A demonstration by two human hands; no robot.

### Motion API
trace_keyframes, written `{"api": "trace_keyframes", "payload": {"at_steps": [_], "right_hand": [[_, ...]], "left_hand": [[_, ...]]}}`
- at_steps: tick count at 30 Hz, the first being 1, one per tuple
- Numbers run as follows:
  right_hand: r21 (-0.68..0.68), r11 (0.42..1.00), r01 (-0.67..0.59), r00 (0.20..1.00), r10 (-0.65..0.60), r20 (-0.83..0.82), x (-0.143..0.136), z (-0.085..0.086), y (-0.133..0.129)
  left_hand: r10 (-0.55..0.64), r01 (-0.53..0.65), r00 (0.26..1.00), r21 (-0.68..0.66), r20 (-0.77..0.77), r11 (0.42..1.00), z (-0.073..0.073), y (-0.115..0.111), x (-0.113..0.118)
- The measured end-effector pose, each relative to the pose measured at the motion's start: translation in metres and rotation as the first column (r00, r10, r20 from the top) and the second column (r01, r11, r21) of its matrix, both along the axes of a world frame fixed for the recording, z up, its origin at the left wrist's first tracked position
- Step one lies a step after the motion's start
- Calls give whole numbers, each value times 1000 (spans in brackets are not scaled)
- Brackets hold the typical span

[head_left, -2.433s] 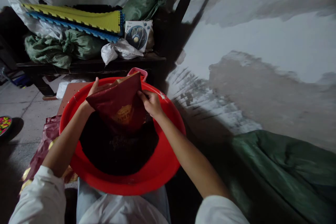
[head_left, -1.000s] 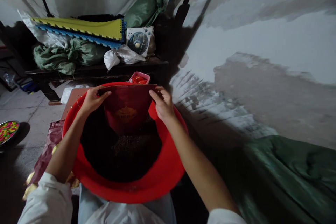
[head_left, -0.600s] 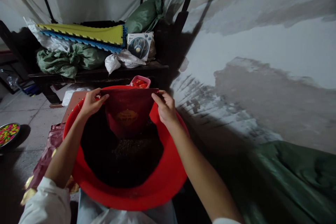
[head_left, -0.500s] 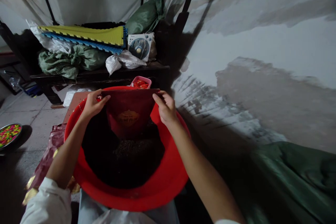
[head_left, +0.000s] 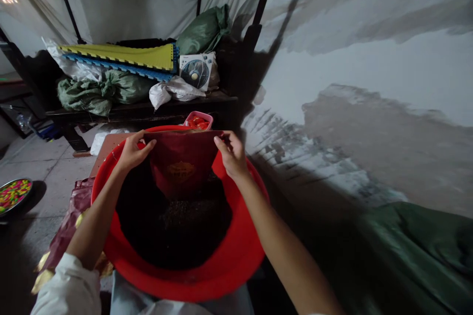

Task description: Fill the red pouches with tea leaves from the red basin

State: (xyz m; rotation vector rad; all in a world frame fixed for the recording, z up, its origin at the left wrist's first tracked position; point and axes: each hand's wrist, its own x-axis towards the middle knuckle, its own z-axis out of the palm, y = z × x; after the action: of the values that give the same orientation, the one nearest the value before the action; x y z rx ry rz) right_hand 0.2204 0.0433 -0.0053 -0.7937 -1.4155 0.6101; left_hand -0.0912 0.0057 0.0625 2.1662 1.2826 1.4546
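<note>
"How does the pouch [head_left: 181, 150] look?"

"Dark red, I see, with a golden emblem [head_left: 181, 170], perhaps lettered."

"And the grip?"

"Left hand [head_left: 135, 151] and right hand [head_left: 233, 153] each pinch one top corner; it is upright in the red basin [head_left: 185, 285]."

Smooth plastic basin [head_left: 185, 283], matt maroon pouch [head_left: 181, 157]

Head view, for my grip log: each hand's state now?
Left hand: closed, holding the maroon bag by a top corner.
Right hand: closed, holding the maroon bag by the other top corner.
</note>
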Motion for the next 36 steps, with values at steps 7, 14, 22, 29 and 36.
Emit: {"api": "trace_keyframes", "payload": {"at_steps": [7, 14, 22, 29, 36], "right_hand": [[138, 990, 19, 1000, -22, 22, -2, 21, -19], [511, 849, 136, 945, -265, 189, -6, 42, -42], [649, 757, 72, 799, -433, 416, -9, 53, -61], [659, 750, 62, 744, -475, 471, -14, 52, -65], [640, 765, 71, 754, -461, 468, -18, 53, -66]], "left_hand": [[-85, 85, 996, 17, -9, 996, 6, -11, 8], [-163, 163, 987, 17, -2, 987, 6, -16, 12], [-188, 189, 981, 32, -45, 981, 10, -22, 15], [-228, 231, 971, 31, -66, 973, 11, -25, 15], [-252, 254, 965, 27, -74, 967, 10, -24, 14]]}}
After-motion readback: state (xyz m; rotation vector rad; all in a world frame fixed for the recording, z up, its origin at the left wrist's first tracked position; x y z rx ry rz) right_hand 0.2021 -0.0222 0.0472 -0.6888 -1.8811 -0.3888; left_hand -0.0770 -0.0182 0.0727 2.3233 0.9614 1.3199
